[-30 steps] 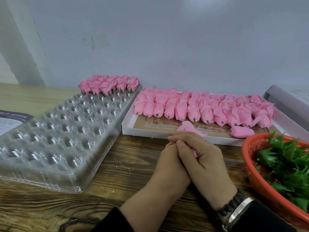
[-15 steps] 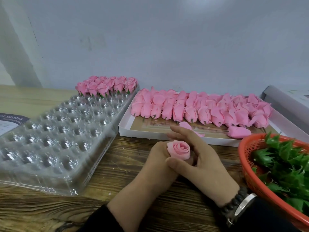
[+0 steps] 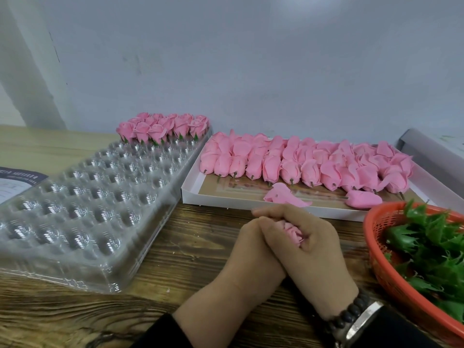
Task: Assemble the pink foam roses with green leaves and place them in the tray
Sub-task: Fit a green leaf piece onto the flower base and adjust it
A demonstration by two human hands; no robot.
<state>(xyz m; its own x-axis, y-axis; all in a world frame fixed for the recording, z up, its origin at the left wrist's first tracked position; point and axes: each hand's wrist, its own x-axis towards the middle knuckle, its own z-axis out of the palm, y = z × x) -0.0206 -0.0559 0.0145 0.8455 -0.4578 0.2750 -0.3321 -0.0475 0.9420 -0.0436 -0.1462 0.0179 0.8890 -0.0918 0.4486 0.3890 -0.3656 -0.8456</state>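
rose [image 3: 293,232] now half-hidden, was exposed | right hand [image 3: 308,249] closed around it | left hand [image 3: 251,249] cupping, grip unclear

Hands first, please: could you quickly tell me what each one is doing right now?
Left hand: curled against the right, cupping the pink rose.
Right hand: fingers curled round the same rose.

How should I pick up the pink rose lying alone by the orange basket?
Pinch the lone rose round its pink bud, coming from above. It lies on its side in the white box, bud widest, its thin stem end pointing left; squeeze gently, since foam probably dents.
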